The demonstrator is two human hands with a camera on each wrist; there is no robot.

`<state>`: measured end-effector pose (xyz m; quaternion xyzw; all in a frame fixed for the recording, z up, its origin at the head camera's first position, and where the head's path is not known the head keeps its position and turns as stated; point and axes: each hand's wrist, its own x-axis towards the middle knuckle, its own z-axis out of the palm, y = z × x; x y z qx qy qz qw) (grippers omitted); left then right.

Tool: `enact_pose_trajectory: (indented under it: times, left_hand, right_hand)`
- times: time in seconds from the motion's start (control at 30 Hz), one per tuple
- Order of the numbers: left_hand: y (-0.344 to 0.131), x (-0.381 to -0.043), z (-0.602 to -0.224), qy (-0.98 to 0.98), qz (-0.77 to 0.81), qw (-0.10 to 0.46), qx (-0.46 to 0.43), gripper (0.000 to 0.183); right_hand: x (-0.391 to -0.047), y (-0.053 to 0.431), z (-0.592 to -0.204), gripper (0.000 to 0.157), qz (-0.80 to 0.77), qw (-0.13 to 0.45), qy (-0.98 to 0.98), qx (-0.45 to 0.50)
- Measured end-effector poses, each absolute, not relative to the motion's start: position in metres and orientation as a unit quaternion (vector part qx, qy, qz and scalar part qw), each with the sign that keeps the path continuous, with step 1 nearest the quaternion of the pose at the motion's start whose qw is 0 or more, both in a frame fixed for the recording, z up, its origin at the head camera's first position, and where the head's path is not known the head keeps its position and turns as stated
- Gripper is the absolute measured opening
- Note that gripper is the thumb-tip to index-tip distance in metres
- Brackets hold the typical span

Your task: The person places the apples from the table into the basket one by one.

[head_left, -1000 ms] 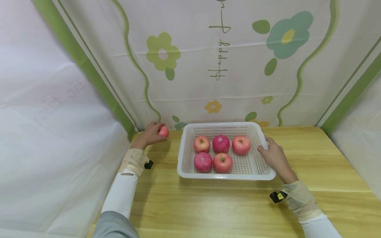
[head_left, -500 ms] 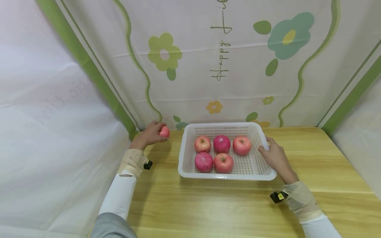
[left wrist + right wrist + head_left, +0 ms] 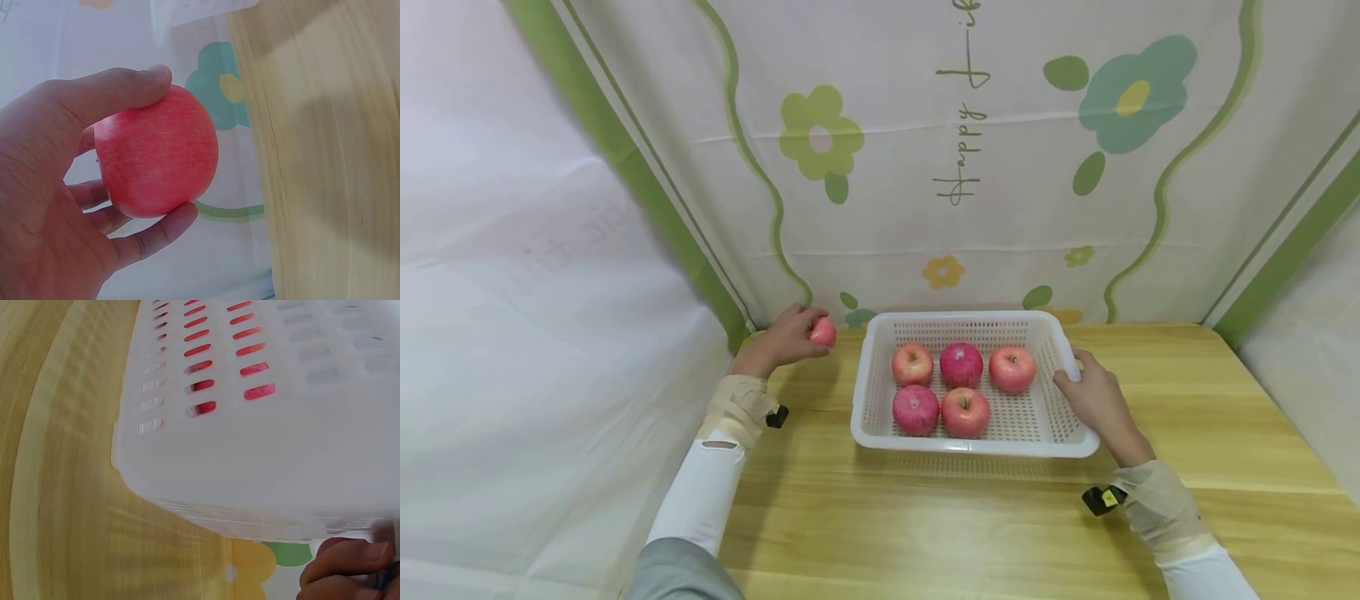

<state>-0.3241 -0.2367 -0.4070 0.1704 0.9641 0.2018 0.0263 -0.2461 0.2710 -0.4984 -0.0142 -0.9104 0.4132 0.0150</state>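
In the head view my left hand [image 3: 784, 337] holds a red apple [image 3: 823, 332] to the left of a white plastic basket [image 3: 862, 392]. The left wrist view has the thumb on one side of that apple [image 3: 159, 153] and curled fingers on the other. On the basket's right side, my right hand [image 3: 1093, 396] grips the rim, thumb over it. Its curled fingers [image 3: 340, 565] lie under the rim in the right wrist view. Inside the basket sit several apples: paler red ones, such as the front one [image 3: 966, 412], and darker ones, such as the front-left one [image 3: 915, 409].
The wooden table [image 3: 955, 525] extends in front of the basket and to both sides. A white cloth wall with printed flowers [image 3: 822, 137] rises behind the table's back edge, and another white sheet [image 3: 550, 333] hangs at the left.
My left hand, with the apple in it, has shifted slightly right toward the basket. The whole head view has drifted a little; the right hand keeps its grip on the rim.
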Motion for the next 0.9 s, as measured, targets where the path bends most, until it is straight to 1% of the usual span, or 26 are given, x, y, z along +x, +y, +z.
enact_pose_trajectory:
  times: [0.3, 0.73, 0.9]
  left_hand:
    - [-0.227, -0.324, -0.402, 0.962, 0.197, 0.021, 0.189, 0.074]
    - [-0.216, -0.321, -0.399, 0.961, 0.195, 0.031, 0.192, 0.074]
    - [-0.211, -0.319, -0.395, 0.96, 0.191, 0.025, 0.204, 0.073]
  right_hand:
    - [-0.246, 0.272, -0.499, 0.071, 0.411, 0.012, -0.911, -0.016]
    - [-0.246, 0.271, -0.498, 0.07, 0.408, 0.018, -0.913, -0.012]
    - [-0.246, 0.272, -0.499, 0.07, 0.41, 0.016, -0.912, -0.012]
